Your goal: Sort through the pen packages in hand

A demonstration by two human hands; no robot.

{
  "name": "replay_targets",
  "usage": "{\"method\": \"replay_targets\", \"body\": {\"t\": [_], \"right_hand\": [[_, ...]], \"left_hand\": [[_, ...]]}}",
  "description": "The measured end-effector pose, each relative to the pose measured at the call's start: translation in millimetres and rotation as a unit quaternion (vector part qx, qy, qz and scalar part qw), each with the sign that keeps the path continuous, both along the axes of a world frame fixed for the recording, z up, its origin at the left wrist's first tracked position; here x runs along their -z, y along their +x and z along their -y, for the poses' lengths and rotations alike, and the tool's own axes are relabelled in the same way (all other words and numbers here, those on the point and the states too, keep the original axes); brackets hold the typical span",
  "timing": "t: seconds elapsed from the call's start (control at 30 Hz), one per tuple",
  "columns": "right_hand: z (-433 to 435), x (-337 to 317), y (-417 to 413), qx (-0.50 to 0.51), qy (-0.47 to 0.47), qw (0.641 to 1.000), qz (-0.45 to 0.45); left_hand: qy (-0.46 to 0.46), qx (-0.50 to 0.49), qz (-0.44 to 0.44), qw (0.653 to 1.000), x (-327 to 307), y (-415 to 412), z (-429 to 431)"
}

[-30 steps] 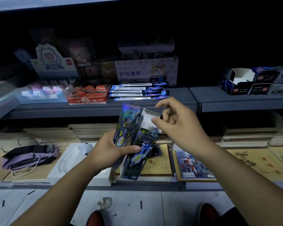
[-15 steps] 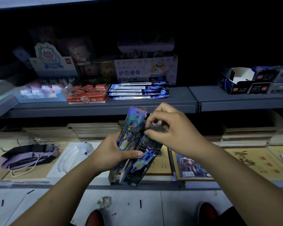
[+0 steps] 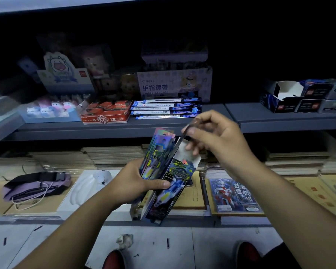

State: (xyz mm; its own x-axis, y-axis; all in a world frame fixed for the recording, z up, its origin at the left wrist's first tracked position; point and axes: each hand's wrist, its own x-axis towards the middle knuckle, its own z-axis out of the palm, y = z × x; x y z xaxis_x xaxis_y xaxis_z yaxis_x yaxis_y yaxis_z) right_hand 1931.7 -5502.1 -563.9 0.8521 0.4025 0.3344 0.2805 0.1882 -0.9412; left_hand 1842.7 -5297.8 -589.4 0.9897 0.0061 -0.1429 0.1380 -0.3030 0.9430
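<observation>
1. Here, left hand wrapped round a bunch of shiny blue packs, thumb laid across the front, packs upright and tilted slightly right, held in front of the grey shelf.
2. Right hand just above the packs' top end, thumb and forefinger pressed together on a thin dark strip, other fingers curled below; strip blurred, possibly a pen or a flap.
3. Strip's lower end at the open white mouth of the front pack.
4. On the grey shelf, behind the packs: red 2B box, stacked blue flat packs just right of it, finger-bandage carton behind those.
5. Further left on the grey shelf: tray of small pastel figures.
6. Far right on that shelf level: open dark boxes.
7. Below the grey shelf, lower level: purple pouch left, white moulded tray beside it, red-and-blue hero booklet right of the packs.
</observation>
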Motion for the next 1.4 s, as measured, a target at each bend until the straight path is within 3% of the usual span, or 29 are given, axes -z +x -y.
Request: {"method": "replay_targets", "body": {"t": [0.17, 0.27, 0.43, 0.7, 1.17, 1.4], "right_hand": [[-5, 0, -10, -0.061, -0.018, 0.997, -0.044], [-5, -3, -7, -0.021, 0.001, 1.000, -0.014], [7, -14, 6, 0.100, 0.118, 0.988, 0.001], [20, -11, 15, 0.219, 0.084, 0.972, 0.029], [19, -10, 14, 0.278, 0.084, 0.956, 0.030], [6, -3, 5, 0.247, 0.034, 0.967, 0.049]], "left_hand": [[0.004, 0.019, 0.000, 1.000, -5, -4, 5], [0.004, 0.012, -0.003, 1.000, -6, -5, 5], [0.023, -0.006, 0.003, 1.000, -7, -5, 5], [0.015, -0.045, 0.030, 0.998, -9, -4, 5], [0.022, -0.062, 0.032, 0.997, -6, -3, -1], [0.037, -0.056, 0.051, 0.996, -4, -2, 4]]}}
